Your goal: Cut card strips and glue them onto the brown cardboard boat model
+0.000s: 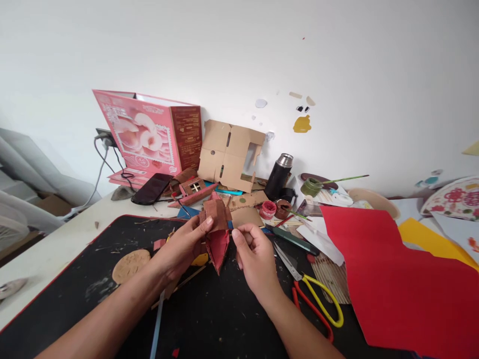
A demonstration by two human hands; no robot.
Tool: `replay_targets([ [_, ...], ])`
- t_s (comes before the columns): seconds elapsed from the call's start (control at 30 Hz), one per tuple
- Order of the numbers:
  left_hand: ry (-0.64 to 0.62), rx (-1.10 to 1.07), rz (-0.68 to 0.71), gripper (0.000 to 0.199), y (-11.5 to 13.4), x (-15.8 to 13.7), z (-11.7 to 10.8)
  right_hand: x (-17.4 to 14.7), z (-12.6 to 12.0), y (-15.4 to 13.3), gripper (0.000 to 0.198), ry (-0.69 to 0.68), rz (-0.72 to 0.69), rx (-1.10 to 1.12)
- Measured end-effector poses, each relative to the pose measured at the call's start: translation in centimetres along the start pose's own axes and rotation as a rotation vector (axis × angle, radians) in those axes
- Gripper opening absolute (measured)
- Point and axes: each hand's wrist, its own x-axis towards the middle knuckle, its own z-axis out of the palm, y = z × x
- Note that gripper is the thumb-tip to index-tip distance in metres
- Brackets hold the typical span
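Note:
In the middle of the head view, my left hand [189,242] is closed around a small model boat [218,247] with a red pointed hull and a brown curved roof. Its thumb presses on the roof, and the pointed end tilts down toward me. My right hand [258,257] is beside the hull, its thumb and forefinger pinched together near the boat's right edge. Whatever lies between those fingertips is too small to make out. A second model boat [194,192] with a cross-barred window stands behind.
Scissors [299,276] lie right of my right hand, beside red paper [392,279]. Paint jars [268,209], a black flask [279,177] and cut cardboard [230,154] stand behind. At left are a phone [152,188], a pink box [149,134] and a round tan piece [130,266].

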Motion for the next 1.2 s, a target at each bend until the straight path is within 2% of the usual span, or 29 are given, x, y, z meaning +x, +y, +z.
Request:
replay_targets([
  [0.17,0.02,-0.004,0.003,0.083,0.1,-0.1,0.0,0.3,-0.1,-0.3,0.047,-0.004,0.031,0.051],
  [0.33,0.025,-0.015,-0.016,0.088,-0.1,0.1,-0.4,1.2,-1.0,-0.8,0.054,0.133,0.022,0.167],
  [0.5,0.014,-0.004,-0.001,0.086,-0.2,0.3,-0.6,0.9,-0.7,-1.0,0.054,0.046,0.048,0.142],
  [1.07,0.031,0.011,0.014,0.082,-0.1,0.3,-0.5,0.2,0.1,-0.7,0.05,-0.012,0.058,0.137],
  [1.2,0.03,-0.004,0.014,0.081,0.0,0.4,-0.4,0.5,0.0,-0.7,0.049,0.011,0.066,0.148],
])
